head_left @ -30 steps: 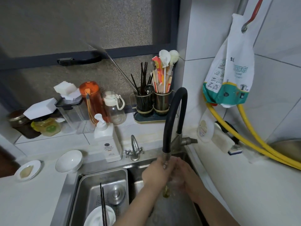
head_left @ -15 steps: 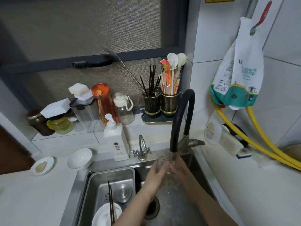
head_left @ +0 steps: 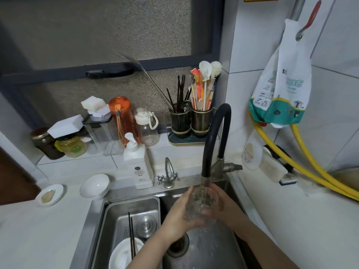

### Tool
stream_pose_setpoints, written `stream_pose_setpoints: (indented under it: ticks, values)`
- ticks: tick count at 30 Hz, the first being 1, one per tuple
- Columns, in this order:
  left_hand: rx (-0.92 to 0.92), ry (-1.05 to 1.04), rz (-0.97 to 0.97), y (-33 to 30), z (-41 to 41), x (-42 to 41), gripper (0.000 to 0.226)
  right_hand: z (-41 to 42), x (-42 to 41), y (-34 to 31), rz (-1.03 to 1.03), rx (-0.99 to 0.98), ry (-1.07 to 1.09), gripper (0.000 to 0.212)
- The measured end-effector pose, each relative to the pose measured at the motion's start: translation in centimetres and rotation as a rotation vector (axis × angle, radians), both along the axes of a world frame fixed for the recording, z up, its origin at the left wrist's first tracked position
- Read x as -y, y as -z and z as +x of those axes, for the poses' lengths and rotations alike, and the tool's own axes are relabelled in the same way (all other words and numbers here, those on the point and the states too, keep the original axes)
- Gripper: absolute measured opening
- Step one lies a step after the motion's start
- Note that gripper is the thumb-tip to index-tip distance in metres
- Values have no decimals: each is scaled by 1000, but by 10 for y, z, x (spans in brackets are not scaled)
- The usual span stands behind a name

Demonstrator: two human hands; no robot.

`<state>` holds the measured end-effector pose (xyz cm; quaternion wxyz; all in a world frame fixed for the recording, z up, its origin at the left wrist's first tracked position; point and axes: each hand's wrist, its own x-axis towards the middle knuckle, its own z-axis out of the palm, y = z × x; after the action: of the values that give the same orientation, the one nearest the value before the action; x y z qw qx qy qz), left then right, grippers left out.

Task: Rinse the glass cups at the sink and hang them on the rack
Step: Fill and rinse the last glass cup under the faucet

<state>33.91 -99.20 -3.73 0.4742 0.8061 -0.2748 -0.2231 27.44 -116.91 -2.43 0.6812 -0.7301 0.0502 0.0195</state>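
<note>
You're mid-rinse: left hand (head_left: 181,212) and right hand (head_left: 223,205) both clasp the glass cup (head_left: 201,205) under the faucet (head_left: 214,140), lower centre; next, tip it out, find the rack.

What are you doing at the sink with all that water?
A person is rinsing a clear glass cup under the black faucet. The left hand and the right hand wrap around the cup from each side, holding it upright over the sink while water runs into it. In the basin next to it, a white plate with dark chopsticks on it waits. No rack shows in this view, so nothing is hung up yet.
</note>
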Motion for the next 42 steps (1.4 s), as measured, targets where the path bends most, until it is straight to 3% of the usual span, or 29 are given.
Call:
stream_pose_setpoints:
  ticks: [3, 9, 16, 21, 27, 34, 42]
  values:
    - [53, -40, 6, 6, -3, 1, 101, -1, -6, 9, -79, 42, 39, 75]
    - [10, -130, -146, -1, -13, 26, 75, -5, 0, 4, -98, 83, 37, 81]
    - [14, -126, -115, 14, -16, -3, 90, -10, -5, 18, -115, 8, -71, 75]
    - [60, 11, -39, 4, 0, 11, 89, -10, 10, 14, -125, 2, 6, 70]
    - [-84, 8, -87, 20, 2, -3, 83, -20, 16, 23, -114, -62, -107, 74]
    - [-178, 9, -90, 20, 20, 15, 80, -12, 27, 8, -114, -14, -41, 62]
    - [-333, -49, -146, 16, 26, -5, 84, 7, 9, 11, -100, 16, -56, 70]
